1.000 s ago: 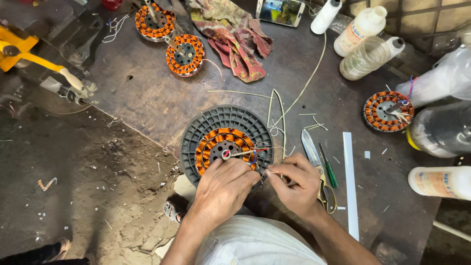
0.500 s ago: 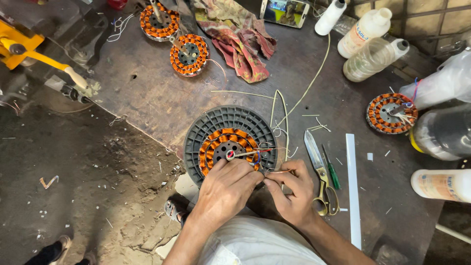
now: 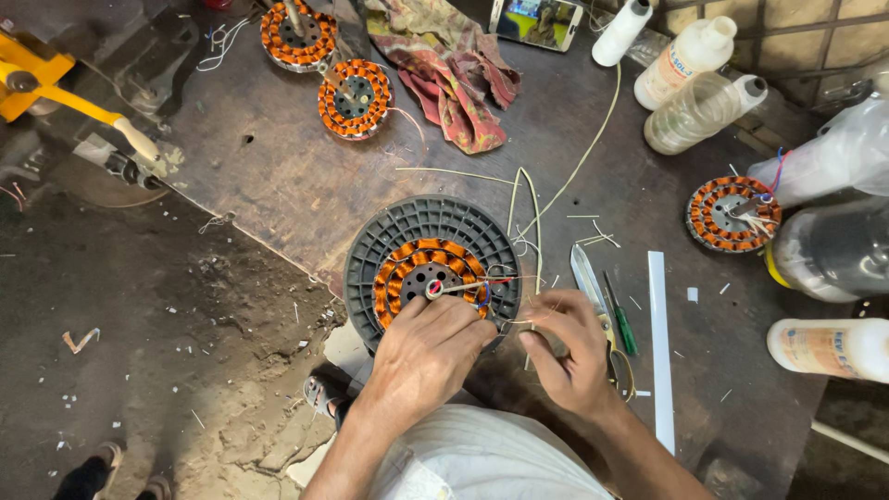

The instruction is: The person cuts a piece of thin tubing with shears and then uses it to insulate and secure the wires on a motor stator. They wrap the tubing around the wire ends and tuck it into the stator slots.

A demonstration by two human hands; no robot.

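A round grey ribbed housing (image 3: 389, 241) lies on the dark workbench (image 3: 278, 176) and holds a stator with orange copper windings (image 3: 407, 264). My left hand (image 3: 428, 347) rests flat on the near side of the windings, fingers pressed on them. My right hand (image 3: 567, 347) sits just right of the housing and pinches a thin pale thread or sleeve (image 3: 528, 222) that runs from the windings toward the back of the bench. Thin red, blue and white leads (image 3: 482, 287) stick out by the centre shaft.
Scissors (image 3: 593, 287) and a green screwdriver (image 3: 620, 315) lie by my right hand, beside a white strip (image 3: 659, 343). Other wound stators (image 3: 355, 98) (image 3: 298, 33) (image 3: 732, 213), a rag (image 3: 454, 74), a phone (image 3: 537, 20), bottles (image 3: 694, 111) (image 3: 829, 347) and a thread spool (image 3: 620, 32) ring the bench.
My right hand has drawn slightly right and toward me with the thread. My left hand has stayed on the windings. The camera view shifted a little.
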